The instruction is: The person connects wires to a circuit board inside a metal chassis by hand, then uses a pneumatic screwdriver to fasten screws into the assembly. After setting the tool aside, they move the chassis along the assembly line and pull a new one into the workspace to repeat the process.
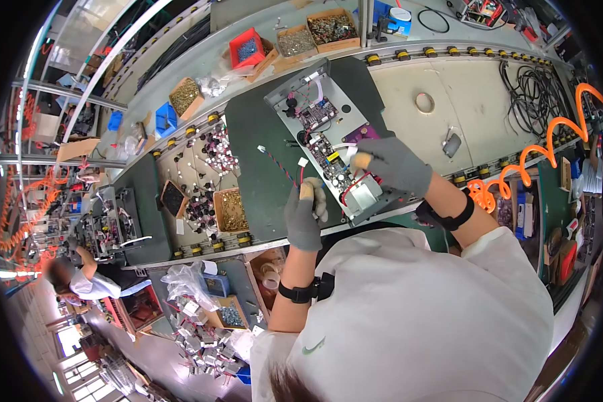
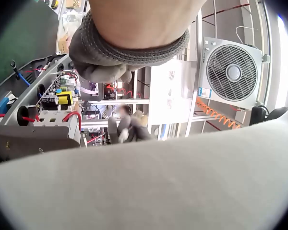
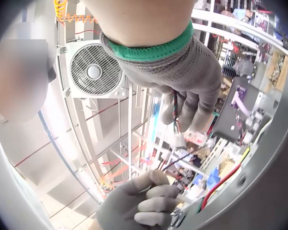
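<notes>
An open grey metal chassis (image 1: 344,114) with circuit boards (image 1: 328,161) lies slantwise on the dark green work surface in the head view. Beside its near left edge, my gloved left hand (image 1: 305,218) pinches a wire cable (image 1: 279,166), twisted red, blue and black; one end has a white connector (image 1: 261,149). My gloved right hand (image 1: 400,166) is over the chassis, its fingers curled round a twisted cable (image 3: 175,108). Below those fingers hangs a white plug (image 3: 177,140) in the right wrist view. A purple board (image 1: 363,133) is partly covered by my right hand.
Open boxes of small parts (image 1: 331,30) line the back shelf, with a red bin (image 1: 247,48) among them. Loose wired parts (image 1: 204,191) lie to the left. A coiled orange hose (image 1: 516,167) and a black cable bundle (image 1: 536,90) are at the right.
</notes>
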`<action>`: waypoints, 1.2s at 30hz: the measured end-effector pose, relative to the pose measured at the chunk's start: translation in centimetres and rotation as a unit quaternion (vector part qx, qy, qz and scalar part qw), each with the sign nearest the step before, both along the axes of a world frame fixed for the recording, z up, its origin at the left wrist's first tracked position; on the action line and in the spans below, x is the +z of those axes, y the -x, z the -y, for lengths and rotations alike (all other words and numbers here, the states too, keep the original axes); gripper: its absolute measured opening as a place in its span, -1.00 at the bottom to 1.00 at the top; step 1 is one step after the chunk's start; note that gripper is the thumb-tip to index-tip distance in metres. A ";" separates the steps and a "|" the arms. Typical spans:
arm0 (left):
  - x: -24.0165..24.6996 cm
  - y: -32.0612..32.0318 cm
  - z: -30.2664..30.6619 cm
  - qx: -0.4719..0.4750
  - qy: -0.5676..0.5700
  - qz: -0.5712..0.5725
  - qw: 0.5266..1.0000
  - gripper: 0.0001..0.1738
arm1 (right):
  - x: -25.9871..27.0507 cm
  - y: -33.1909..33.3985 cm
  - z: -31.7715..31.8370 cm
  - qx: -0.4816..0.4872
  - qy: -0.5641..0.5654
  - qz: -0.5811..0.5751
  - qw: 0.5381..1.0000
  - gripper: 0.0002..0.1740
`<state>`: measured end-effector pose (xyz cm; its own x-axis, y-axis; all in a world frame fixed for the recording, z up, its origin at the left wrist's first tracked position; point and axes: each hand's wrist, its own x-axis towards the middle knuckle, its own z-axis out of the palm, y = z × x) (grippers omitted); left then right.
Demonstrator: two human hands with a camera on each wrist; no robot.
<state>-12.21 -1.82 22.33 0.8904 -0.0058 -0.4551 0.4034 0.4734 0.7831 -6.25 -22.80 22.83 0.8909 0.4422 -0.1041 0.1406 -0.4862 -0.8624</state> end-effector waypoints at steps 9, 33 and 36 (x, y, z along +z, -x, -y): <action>-2.4 -1.0 -1.5 -0.205 -0.209 0.016 0.956 -0.74 | -0.6 3.9 -3.7 0.067 0.188 0.075 0.977 -0.71; -5.8 -0.5 -8.8 -0.049 0.060 -0.104 0.992 -0.83 | 0.7 3.2 -2.8 -0.152 0.195 0.078 0.966 -0.86; -6.2 -0.7 -9.0 -0.034 0.052 -0.122 0.991 -0.84 | 0.1 2.2 -1.0 -0.178 0.273 0.029 0.945 -0.85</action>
<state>-11.53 7.15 16.18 0.7502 -0.1193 -0.6503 0.6077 0.5119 0.6072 -8.43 -21.84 22.92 0.9844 0.0074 -0.1760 -0.0764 -0.8822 -0.4646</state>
